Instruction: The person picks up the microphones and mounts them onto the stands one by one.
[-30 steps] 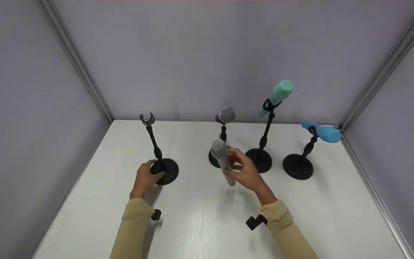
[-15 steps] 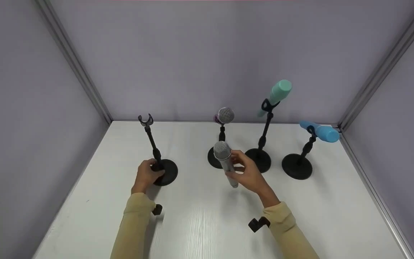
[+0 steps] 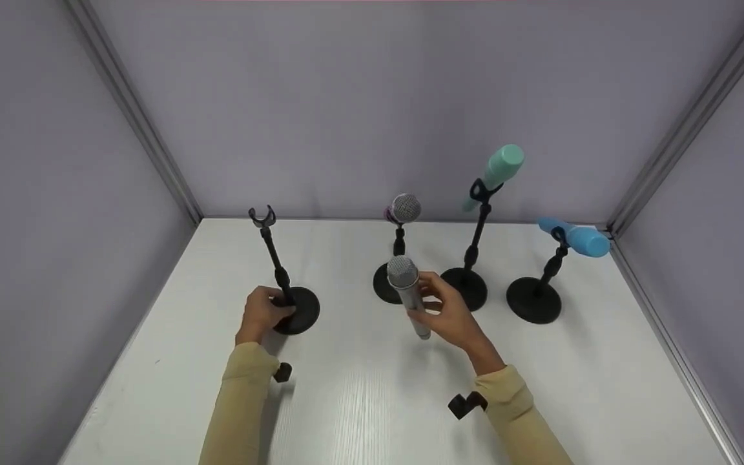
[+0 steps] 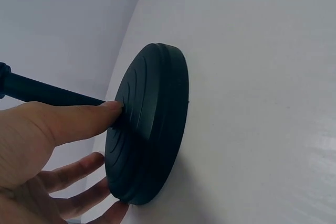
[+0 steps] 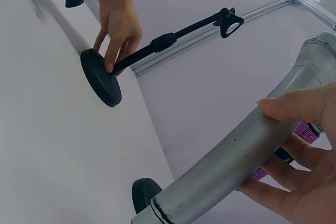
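My left hand (image 3: 263, 314) grips the round black base of an upright microphone stand (image 3: 276, 258) at the left of the table. In the left wrist view, the thumb (image 4: 79, 121) presses the top of the base (image 4: 144, 124) by the pole, with fingertips at its rim. The clip (image 3: 263, 217) on top holds nothing. My right hand (image 3: 448, 314) pinches a silver microphone (image 3: 409, 294) between thumb and fingers, above the table, grille up and tilted. Scuffs mark its body (image 5: 231, 153) in the right wrist view.
Behind the silver microphone stands a stand with a purple-and-silver microphone (image 3: 404, 208). To its right are stands holding a mint-green microphone (image 3: 503, 165) and a blue one (image 3: 582, 239). Grey walls enclose the white table (image 3: 359, 400) at the back and sides.
My right hand has drawn the silver microphone slightly right and toward me. The left hand keeps its grip on the stand base, which stays in nearly the same place.
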Demonstrator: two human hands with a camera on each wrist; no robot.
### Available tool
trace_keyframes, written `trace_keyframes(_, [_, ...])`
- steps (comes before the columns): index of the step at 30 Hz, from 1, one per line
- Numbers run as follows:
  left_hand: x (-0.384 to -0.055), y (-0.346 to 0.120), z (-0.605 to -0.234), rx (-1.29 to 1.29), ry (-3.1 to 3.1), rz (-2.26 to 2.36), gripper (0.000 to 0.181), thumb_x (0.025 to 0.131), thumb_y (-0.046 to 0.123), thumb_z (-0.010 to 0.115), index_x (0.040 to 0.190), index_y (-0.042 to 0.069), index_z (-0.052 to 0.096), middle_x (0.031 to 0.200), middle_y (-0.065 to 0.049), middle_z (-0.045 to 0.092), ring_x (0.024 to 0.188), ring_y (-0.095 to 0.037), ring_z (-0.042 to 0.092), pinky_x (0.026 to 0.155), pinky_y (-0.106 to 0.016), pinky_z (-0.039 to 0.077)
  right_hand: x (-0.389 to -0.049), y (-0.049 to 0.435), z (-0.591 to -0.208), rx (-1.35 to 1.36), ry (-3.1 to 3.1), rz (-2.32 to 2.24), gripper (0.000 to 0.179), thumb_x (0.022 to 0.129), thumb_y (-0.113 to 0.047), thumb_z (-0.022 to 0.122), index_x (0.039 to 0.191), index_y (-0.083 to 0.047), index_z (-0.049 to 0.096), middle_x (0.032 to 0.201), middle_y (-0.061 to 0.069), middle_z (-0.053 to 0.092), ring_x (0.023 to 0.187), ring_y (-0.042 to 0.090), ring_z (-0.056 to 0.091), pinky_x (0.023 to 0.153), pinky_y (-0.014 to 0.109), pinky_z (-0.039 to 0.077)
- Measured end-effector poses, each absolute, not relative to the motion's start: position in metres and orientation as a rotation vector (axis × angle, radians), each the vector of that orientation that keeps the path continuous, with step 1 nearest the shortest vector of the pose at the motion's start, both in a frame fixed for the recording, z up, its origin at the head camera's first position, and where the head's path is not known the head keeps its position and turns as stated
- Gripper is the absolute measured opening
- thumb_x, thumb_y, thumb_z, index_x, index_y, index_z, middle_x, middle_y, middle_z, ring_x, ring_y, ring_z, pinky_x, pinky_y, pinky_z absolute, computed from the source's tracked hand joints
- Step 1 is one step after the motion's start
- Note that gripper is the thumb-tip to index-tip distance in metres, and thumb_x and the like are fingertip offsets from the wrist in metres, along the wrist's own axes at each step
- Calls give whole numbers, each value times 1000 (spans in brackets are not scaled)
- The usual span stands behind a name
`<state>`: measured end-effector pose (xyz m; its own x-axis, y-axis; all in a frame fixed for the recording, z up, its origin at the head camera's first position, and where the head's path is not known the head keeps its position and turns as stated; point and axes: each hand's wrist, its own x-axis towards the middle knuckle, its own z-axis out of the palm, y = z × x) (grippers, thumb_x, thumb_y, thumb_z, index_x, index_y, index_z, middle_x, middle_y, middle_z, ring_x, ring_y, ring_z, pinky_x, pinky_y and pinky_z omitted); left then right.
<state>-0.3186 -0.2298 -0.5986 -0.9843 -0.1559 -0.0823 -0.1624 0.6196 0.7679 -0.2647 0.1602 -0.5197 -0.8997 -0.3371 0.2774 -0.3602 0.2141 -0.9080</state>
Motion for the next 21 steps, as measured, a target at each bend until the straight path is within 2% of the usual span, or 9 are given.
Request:
trace_keyframes(14, [-315, -224, -595, -244, 2807, 1326, 32, 82, 5, 82, 111, -7, 73, 114, -26, 71, 106, -36, 68, 94, -48, 56, -262, 164, -523, 677, -2446, 1807, 58, 87, 2, 78, 140, -12, 57, 135, 14, 61, 123, 33, 62, 101, 50, 55])
trace_keyframes(21, [-305, -215, -593, -234, 2799, 1343, 30, 82, 3, 81, 110, -6, 74, 115, -25, 72, 109, -37, 68, 96, -49, 56, -260, 164, -523, 701, -2416, 1807, 60, 86, 7, 77, 141, -5, 55, 136, 18, 61, 122, 37, 62, 101, 55, 54])
